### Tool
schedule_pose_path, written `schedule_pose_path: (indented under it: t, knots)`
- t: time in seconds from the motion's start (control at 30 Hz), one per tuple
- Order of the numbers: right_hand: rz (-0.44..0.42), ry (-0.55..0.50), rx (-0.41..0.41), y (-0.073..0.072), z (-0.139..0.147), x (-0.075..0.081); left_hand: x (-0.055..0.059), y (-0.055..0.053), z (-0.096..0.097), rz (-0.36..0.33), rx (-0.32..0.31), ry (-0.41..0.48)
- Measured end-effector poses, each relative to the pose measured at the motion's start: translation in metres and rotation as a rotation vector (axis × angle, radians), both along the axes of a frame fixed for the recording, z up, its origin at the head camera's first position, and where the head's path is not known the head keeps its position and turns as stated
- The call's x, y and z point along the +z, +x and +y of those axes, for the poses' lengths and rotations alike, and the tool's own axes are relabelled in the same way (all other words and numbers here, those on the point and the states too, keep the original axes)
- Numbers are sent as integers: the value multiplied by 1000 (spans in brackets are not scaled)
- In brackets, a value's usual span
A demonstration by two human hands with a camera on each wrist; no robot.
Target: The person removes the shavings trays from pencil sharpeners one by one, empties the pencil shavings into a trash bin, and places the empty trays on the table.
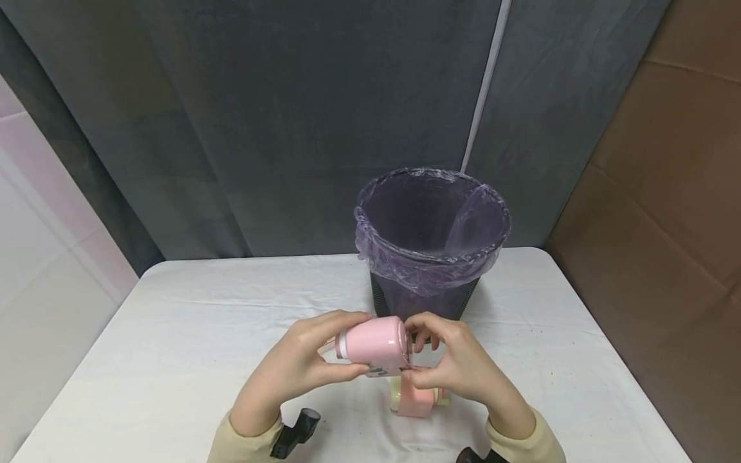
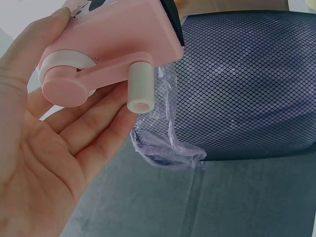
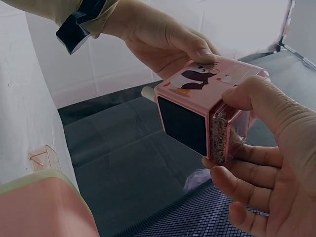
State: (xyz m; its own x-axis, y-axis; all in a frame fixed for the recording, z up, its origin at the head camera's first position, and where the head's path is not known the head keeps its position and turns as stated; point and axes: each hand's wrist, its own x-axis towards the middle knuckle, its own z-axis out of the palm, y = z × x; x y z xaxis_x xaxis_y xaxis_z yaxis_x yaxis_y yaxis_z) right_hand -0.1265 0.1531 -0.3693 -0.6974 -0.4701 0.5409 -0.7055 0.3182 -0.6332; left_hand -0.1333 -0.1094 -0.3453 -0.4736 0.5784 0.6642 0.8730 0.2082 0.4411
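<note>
Both hands hold a pink crank pencil sharpener [image 1: 376, 344] above the table, tilted on its side. The left hand [image 1: 307, 357] grips its body near the crank end, thumb on one face and fingers on the opposite one. Its crank [image 2: 106, 71] has a white handle. At the other end, the right hand [image 1: 454, 357] pinches the clear shavings drawer [image 3: 229, 131], its thumb on the near edge and fingers below. Shavings show inside the drawer. A panda picture [image 3: 195, 79] decorates one face, and a dark panel [image 3: 182, 126] covers the base.
A black mesh bin [image 2: 247, 84] with a purple liner [image 1: 428, 273] stands just beyond the hands. On the white-covered table [image 1: 191, 334], below the right hand, lies a pink and yellow object [image 1: 415, 397]. A small clear pink box [image 3: 44, 159] shows in the right wrist view.
</note>
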Motion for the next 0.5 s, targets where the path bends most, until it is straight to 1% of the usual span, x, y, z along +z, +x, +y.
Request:
schedule_pose_path:
  t: [0.5]
  knots:
    - [-22,18,-17,1,1,2,2,1,-2,3,14,-16]
